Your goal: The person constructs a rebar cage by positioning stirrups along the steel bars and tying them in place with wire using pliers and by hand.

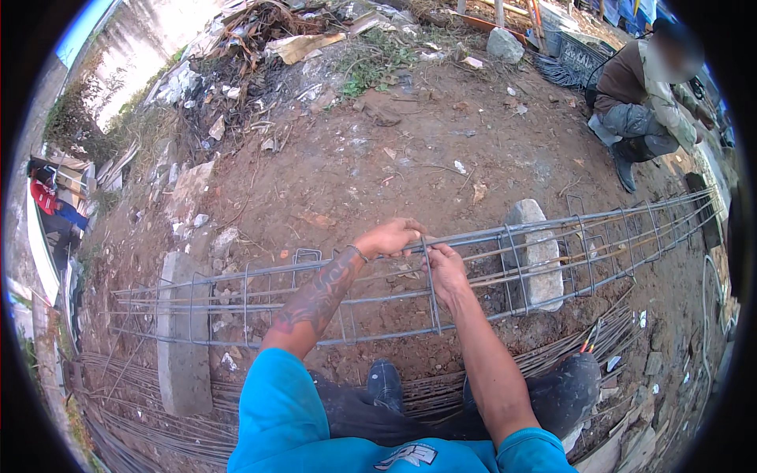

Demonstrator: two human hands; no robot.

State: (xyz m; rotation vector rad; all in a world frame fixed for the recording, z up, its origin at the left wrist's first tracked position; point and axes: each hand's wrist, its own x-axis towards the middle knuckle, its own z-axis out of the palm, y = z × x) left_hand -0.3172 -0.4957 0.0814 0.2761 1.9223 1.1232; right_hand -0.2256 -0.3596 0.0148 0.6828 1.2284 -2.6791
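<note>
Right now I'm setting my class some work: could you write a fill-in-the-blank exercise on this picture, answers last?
1. The tattooed forearm leads to the person's ____ hand.
2. The rebar cage passes ____ (over or under) the pale concrete block on the picture's right.
3. The leafy plants beyond the rebar cage are ____ in colour.
4. The squatting co-worker is toward the picture's upper ____ corner.

Missing words: left; over; green; right.
</note>
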